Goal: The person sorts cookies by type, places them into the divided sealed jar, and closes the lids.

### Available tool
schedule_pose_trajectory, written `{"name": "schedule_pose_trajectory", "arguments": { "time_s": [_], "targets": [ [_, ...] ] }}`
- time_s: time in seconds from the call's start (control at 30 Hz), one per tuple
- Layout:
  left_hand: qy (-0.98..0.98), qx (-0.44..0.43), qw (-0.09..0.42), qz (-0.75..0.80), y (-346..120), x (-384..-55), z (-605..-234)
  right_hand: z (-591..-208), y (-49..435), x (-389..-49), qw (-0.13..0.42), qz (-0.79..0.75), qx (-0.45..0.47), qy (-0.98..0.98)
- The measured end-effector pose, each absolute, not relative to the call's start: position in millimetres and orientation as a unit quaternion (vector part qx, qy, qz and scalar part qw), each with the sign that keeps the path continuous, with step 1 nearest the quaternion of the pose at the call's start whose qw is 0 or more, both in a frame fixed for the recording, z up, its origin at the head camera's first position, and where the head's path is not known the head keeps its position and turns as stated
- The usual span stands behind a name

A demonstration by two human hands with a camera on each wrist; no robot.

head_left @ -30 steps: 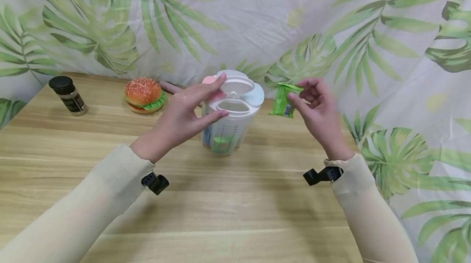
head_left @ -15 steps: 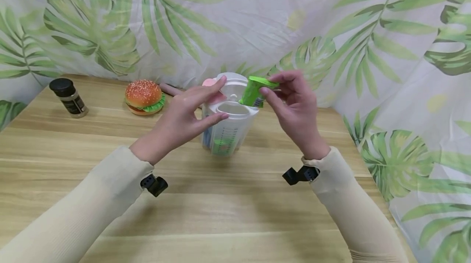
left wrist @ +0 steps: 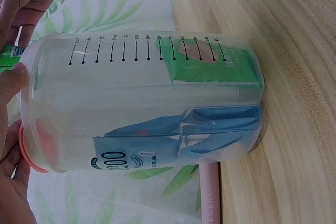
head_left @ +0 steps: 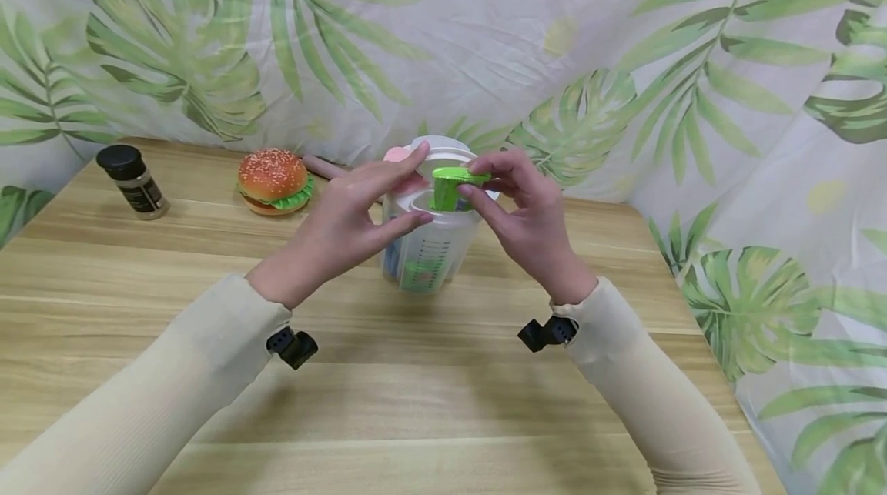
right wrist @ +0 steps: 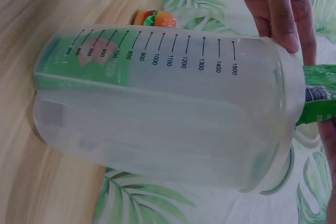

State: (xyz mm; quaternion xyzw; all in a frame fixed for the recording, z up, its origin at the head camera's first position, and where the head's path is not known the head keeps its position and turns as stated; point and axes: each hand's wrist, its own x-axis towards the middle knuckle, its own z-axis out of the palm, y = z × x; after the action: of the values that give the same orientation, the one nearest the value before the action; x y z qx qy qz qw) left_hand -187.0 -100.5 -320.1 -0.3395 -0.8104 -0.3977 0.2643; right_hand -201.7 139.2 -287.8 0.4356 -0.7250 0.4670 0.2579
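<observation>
A tall clear plastic food storage container with a measuring scale stands upright on the table, its front flap raised over an opening. My left hand holds its top, thumb on the front rim and index finger by the raised flap. Between the thumb and fingers of my right hand is a small green snack packet, its lower end at the opening. The right wrist view shows this packet's barcode just above the rim. Inside the container lie another green packet and blue packets in a separate compartment.
A toy hamburger sits left of the container, with a black-capped spice jar farther left. Behind my left hand lies a pinkish rod. A leaf-patterned cloth hangs behind the wooden table.
My right hand has carried the green packet leftward from beside the container to over its front opening and lowered it there. The left hand and the container have stayed in place.
</observation>
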Motion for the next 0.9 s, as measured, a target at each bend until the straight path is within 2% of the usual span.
{"name": "schedule_pose_trajectory", "arguments": {
  "time_s": [0.4, 0.9],
  "targets": [
    [-0.813, -0.338, 0.259, -0.397, -101, -185, -317, -293, 135, -203, 0.286, 0.46, 0.452, -0.708],
    [-0.809, -0.34, 0.266, -0.399, -99, -183, -321, -309, 138, -200, 0.238, 0.442, 0.449, -0.739]
  ]
}}
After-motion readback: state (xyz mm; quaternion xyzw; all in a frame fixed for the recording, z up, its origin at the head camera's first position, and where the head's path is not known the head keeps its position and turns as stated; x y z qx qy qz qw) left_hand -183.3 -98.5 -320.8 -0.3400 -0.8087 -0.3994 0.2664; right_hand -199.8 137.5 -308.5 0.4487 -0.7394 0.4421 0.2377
